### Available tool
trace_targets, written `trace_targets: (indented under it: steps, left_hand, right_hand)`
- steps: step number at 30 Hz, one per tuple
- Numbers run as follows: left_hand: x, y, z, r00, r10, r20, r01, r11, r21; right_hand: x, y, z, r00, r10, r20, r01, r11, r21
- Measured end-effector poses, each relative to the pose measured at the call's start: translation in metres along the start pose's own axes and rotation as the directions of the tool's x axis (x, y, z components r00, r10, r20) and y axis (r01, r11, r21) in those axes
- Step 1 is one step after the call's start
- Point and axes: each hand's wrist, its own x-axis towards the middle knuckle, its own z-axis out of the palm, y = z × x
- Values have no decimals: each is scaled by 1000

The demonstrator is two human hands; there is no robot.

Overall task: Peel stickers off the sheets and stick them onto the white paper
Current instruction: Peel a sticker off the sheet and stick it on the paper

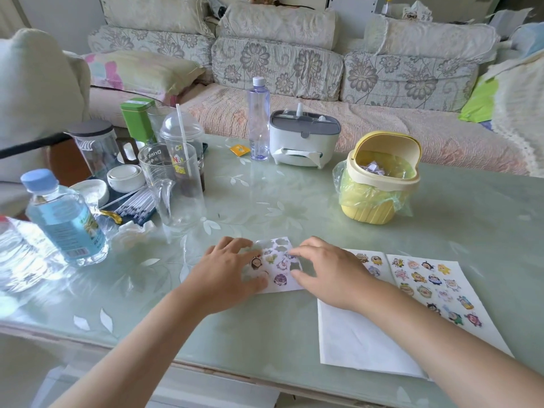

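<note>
From the head view, the sticker sheet (278, 267) lies flat on the table (265, 207), a little back from the near edge, with both hands on it. The left hand (232, 275) rests on the sheet's left part, fingers spread and lightly bent, pressing it down. The right hand (329, 275) arches over the sheet's right edge, fingertips (294, 252) and thumb bent toward each other; whether they pinch a sticker I cannot tell. Just right of the sheet, under the right forearm, lies the white paper (362, 340), its near corner almost at the table's edge. Bare tabletop stretches from the sheet back to the yellow bin (374, 207); the left side is crowded by a glass jug (182, 201) and a water bottle (64, 222). The tabletop is glossy pale green with white leaf shapes. The sheet is thin, with dull cut-out gaps among small cartoon figures. The paper is matt, creased down its middle, with rows of cartoon stickers (426, 287) on its far half. The bin is ribbed plastic, lined with a crinkled bag
</note>
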Motion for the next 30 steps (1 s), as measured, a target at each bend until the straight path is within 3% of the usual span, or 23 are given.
trace_targets:
  steps: [4, 7, 9, 11, 13, 14, 16, 18, 20, 21, 24, 26, 28, 30]
  left_hand:
    - [1, 2, 0, 991, -28, -131, 23, 999, -38]
    - [2, 6, 0, 984, -76, -164, 57, 991, -119]
    - [2, 10, -5, 969, -93, -229, 60, 988, -145]
    - [-1, 18, -10, 908, -97, -409, 33, 987, -160]
    - [-7, 33, -18, 824, -202, -530, 68, 963, -261]
    - [-9, 41, -21, 834, -293, -467, 116, 921, -371]
    - [-14, 56, -24, 900, -414, -134, 257, 753, -606]
    - [-16, 67, -22, 900, -400, 175, 361, 456, -814]
    - [-14, 71, -19, 881, -365, 300, 377, 162, -912]
    - [-13, 71, -17, 878, -364, 312, 360, 71, -930]
    - [-8, 70, -16, 871, -371, 321, 318, -72, -945]
    - [-6, 70, -18, 867, -390, 309, 300, -86, -950]
    - [-4, 72, -19, 869, -428, 249, 283, 17, -959]
    - [-3, 73, -20, 879, -443, 177, 264, 143, -954]
  right_hand:
    - [3, -2, 0, 993, 103, -65, -89, 980, 179]
    - [10, -4, 1, 979, 180, -98, -97, 828, 552]
    - [12, -5, -2, 973, 211, -94, -93, 732, 675]
    - [11, -7, -7, 962, 263, -77, -114, 640, 760]
    - [11, -9, -10, 934, 349, -78, -128, 529, 839]
    - [11, -9, -10, 916, 392, -83, -129, 484, 865]
    - [10, -11, -13, 895, 435, -96, -107, 419, 901]
    - [8, -12, -16, 897, 430, -104, -82, 393, 916]
    - [5, -16, -17, 903, 416, -105, -77, 398, 914]
    - [3, -18, -18, 906, 410, -103, -80, 405, 911]
    - [-1, -23, -18, 921, 367, -131, -78, 504, 860]
    - [-3, -23, -20, 926, 337, -168, -111, 671, 733]
    - [-7, -21, -24, 922, 325, -211, -194, 858, 476]
    - [-11, -22, -29, 907, 266, -327, -192, 952, 239]
